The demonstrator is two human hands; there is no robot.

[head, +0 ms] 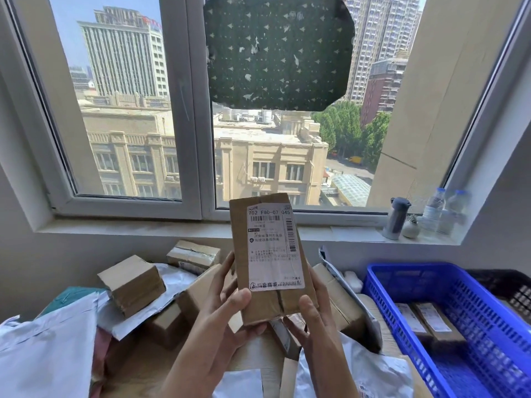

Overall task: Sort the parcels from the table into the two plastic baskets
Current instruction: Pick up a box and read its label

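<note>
I hold a brown cardboard box (270, 262) up in front of me with both hands, upright, its white shipping label (273, 248) facing me. My left hand (221, 308) grips the lower left edge, thumb pressed on the front just below the label and fingers curled round the back. My right hand (313, 314) grips the lower right corner the same way, thumb on the front and fingers behind. The box is lifted clear of the heap, above the middle of the table.

Below it the table is covered with parcels: a small cardboard cube (132, 284) toward the far left, another taped box (194, 255) at the far edge against the wall, and white plastic mailing bags (48, 346) spilling over the near left corner. At the right side sits a blue plastic basket (471, 282) with two flat labelled boxes (425, 320) lying in it. A black basket (511, 285) shows just behind it, at the far right edge.

On the windowsill (201, 228) to the right stand a grey flask (398, 215) and two clear water bottles (444, 211).
</note>
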